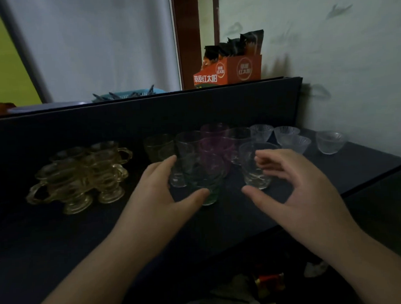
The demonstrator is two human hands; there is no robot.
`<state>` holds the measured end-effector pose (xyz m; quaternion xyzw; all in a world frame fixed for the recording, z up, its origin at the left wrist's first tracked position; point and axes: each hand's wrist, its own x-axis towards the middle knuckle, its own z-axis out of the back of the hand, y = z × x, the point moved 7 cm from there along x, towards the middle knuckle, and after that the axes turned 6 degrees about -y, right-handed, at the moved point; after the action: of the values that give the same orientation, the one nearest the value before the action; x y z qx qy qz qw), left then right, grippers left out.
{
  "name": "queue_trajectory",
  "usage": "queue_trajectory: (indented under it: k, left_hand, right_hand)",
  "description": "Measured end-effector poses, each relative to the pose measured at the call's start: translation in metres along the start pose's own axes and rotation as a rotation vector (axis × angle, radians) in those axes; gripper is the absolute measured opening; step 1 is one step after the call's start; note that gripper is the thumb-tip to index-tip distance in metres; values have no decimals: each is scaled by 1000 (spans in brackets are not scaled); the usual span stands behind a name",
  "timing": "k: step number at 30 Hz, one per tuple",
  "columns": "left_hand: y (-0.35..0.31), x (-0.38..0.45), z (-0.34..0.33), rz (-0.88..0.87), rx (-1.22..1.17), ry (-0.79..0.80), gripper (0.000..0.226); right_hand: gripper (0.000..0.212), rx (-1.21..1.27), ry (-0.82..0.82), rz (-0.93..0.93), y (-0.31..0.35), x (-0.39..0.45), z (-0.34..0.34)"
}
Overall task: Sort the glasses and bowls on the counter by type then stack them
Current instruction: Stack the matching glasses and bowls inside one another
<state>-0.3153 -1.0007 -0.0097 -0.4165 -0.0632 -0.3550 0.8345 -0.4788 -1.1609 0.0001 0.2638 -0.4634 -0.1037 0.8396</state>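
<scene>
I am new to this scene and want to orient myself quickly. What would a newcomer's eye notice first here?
First, the two bare hands in the middle: the left hand reaches around a dark green glass, and the right hand curves beside a clear glass. To the left, a cluster of amber handled cups glows against the dark counter. Above, an orange box stands on the ledge.

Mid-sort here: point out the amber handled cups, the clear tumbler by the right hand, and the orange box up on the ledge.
amber handled cups (82,176): head view, middle of the cluster.
clear tumbler (252,166): head view, its side wall.
orange box (228,70): head view, its printed front.
</scene>
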Motion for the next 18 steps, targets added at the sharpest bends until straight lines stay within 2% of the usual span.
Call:
queue_trajectory:
  k: [6,11,18]
  left_hand:
    - [-7,8,-46,188,31,-101,113]
    - [-9,7,-59,261,3,-273,114]
    - [-5,7,-56,289,39,-338,109]
  right_hand:
    - [68,-29,10,4,-59,14,24]
    - [95,-10,211,-117,-98,35,1]
    - [117,236,319,-313,-122,49,-23]
